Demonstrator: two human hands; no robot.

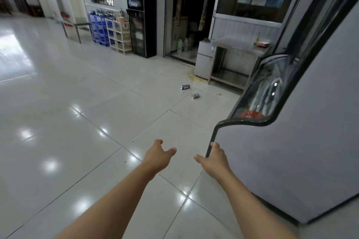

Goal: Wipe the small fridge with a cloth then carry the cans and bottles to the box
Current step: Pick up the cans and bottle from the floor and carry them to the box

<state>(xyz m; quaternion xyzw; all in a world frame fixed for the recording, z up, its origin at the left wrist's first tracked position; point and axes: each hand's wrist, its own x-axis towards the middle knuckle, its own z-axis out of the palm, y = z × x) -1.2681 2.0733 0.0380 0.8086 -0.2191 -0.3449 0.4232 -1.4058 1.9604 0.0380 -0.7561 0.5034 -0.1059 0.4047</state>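
Note:
A small white fridge [204, 62] stands far ahead on the floor, beside a steel table [239, 48]. Two cans lie on the tiles in front of it: a blue can [185, 87] and a pale can [195, 95], both on their sides. My left hand [159, 154] and my right hand [212, 159] reach forward low in view, both empty with fingers apart. Both hands are far from the cans. No cloth or box shows.
A large grey display freezer [291, 141] with a curved glass front fills the right side, close to my right hand. A black water dispenser [140, 17], a beige shelf rack [120, 35] and blue crates [98, 27] line the far wall. An open doorway [186, 15] lies behind the fridge.

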